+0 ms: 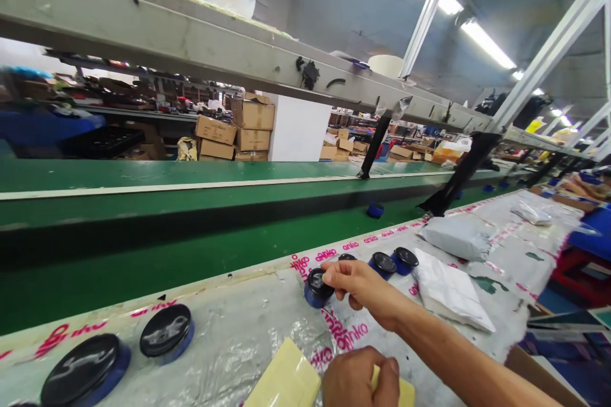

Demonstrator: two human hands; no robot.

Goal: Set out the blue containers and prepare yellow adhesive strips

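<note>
My right hand (pixel 353 284) reaches in from the right with fingertips pinched together at the black top of a round blue tub (pixel 319 289). Whether anything small sits in that pinch I cannot make out. Lower down, my left hand (pixel 359 378) is curled over a glossy yellow sheet (pixel 286 378), which shows on both sides of it. Behind my right hand stand another black-topped tub (pixel 383 263) and one beside it (pixel 405 259); a further one is partly hidden by the fingers. To the left are a tub (pixel 167 332) and a larger-looking one (pixel 84 372).
Plastic sheeting with pink print covers the bench (pixel 229 331). A folded white packet (pixel 451 289) and a grey bag (pixel 456 238) lie at the right. Beyond the bench edge runs a green conveyor belt (pixel 191 261) carrying a blue tub (pixel 375 210). A black-wrapped post (pixel 458 178) rises there.
</note>
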